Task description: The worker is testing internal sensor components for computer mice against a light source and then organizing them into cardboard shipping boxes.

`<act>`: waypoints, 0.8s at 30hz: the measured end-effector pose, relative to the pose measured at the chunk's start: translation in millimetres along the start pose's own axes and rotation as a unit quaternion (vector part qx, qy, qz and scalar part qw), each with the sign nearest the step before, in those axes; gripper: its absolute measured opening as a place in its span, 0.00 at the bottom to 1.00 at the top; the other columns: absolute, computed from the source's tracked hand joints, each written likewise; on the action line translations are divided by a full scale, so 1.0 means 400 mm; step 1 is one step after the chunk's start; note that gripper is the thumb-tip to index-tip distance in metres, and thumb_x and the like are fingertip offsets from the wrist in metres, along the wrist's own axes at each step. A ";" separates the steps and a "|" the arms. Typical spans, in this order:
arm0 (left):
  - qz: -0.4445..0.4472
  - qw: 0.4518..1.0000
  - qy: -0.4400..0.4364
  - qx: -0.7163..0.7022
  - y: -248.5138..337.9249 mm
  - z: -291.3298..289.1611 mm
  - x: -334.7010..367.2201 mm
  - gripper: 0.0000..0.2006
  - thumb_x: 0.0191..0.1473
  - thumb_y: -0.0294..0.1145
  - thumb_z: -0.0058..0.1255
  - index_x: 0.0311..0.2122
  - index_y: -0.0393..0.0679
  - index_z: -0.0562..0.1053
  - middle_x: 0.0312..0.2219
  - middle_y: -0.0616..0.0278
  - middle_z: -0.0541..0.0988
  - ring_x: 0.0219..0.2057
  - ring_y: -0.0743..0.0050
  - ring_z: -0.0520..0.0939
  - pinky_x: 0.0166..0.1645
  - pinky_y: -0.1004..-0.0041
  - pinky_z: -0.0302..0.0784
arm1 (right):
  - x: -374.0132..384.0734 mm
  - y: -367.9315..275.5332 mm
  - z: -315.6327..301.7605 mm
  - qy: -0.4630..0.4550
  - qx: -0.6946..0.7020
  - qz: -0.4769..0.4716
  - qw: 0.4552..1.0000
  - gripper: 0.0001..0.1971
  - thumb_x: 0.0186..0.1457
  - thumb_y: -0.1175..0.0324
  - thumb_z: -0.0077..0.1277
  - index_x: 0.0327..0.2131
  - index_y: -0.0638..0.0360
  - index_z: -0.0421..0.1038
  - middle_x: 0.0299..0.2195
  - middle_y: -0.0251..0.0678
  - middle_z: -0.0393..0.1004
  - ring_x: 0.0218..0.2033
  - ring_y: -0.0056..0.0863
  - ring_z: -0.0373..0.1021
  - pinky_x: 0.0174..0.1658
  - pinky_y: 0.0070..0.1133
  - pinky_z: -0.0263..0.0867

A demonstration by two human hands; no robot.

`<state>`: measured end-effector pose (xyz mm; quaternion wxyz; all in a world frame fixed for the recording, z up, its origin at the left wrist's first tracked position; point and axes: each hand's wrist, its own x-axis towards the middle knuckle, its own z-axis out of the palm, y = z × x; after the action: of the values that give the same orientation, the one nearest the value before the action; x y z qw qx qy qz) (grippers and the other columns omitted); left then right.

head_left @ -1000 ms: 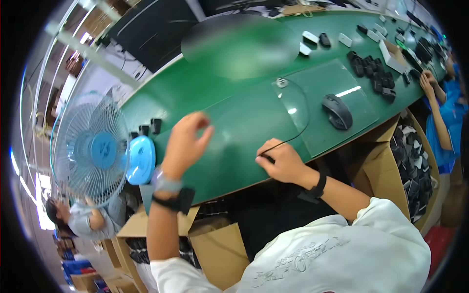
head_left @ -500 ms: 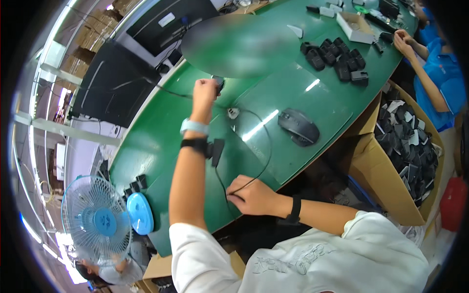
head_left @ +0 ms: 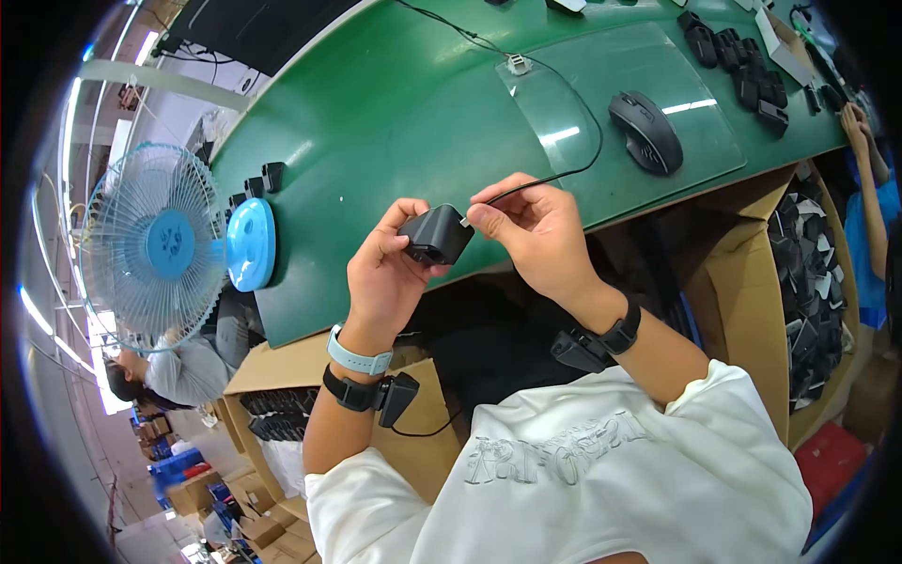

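A small black box-shaped device (head_left: 438,236) is gripped by my left hand (head_left: 383,268), its fingers curled round the sides. Between thumb and fingers, my right hand (head_left: 540,230) pinches the end of a black cable (head_left: 564,175). The light metal plug (head_left: 465,222) at that end is right at the device's edge; whether it is inserted I cannot make out. From my right hand the cable curves across the table, past a white cable clip (head_left: 518,64).
On the green table (head_left: 376,132) lie a black mouse (head_left: 646,132) and a clear mat. Several black devices (head_left: 738,61) sit far right. A blue fan (head_left: 169,240) stands left. Cardboard boxes (head_left: 752,310) with black parts flank me; a co-worker (head_left: 874,216) sits right.
My left hand has drawn back from the far side of the table with the black device. My right hand has risen beside it with the cable end. The view has shifted.
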<state>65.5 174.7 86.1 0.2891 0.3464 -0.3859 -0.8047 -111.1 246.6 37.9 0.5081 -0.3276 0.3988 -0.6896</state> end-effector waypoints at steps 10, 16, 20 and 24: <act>0.045 0.998 -0.031 0.029 -0.085 -0.014 -0.046 0.11 0.62 0.35 0.37 0.46 0.45 0.66 0.39 0.64 0.73 0.38 0.76 0.75 0.39 0.74 0.72 | -0.054 0.041 0.014 0.057 -0.052 0.002 0.997 0.05 0.57 0.73 0.60 0.35 0.64 0.76 0.30 0.31 0.78 0.32 0.13 0.71 0.37 0.15 0.67; -0.091 0.988 -0.111 0.050 -0.058 -0.042 -0.042 0.16 0.69 0.40 0.35 0.54 0.43 0.66 0.47 0.47 0.76 0.34 0.71 0.75 0.38 0.72 0.71 | -0.029 -0.126 -0.083 -0.101 -0.381 0.177 0.902 0.10 0.55 0.66 0.61 0.30 0.65 0.77 0.26 0.32 0.78 0.29 0.13 0.70 0.32 0.15 0.65; -0.017 0.986 -0.135 -0.095 -0.059 -0.013 -0.048 0.21 0.68 0.39 0.36 0.60 0.38 0.63 0.50 0.42 0.73 0.39 0.53 0.79 0.43 0.65 0.75 | 0.032 -0.145 -0.324 0.170 -0.654 -0.203 0.709 0.18 0.54 0.60 0.62 0.44 0.60 0.75 0.37 0.39 0.78 0.38 0.32 0.74 0.41 0.26 0.68; 0.004 0.977 -0.167 -0.134 -0.047 0.021 -0.064 0.24 0.66 0.37 0.40 0.62 0.36 0.58 0.50 0.44 0.72 0.51 0.41 0.77 0.56 0.56 0.74 | 0.081 -0.112 -0.462 0.177 -0.762 -0.188 0.594 0.33 0.51 0.56 0.62 0.57 0.60 0.64 0.51 0.48 0.71 0.54 0.50 0.63 0.57 0.35 0.61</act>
<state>70.3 207.0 82.9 0.2673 0.1634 -0.3187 -0.8946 -298.0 262.9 -7.2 -0.1481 -0.5348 0.7907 -0.2586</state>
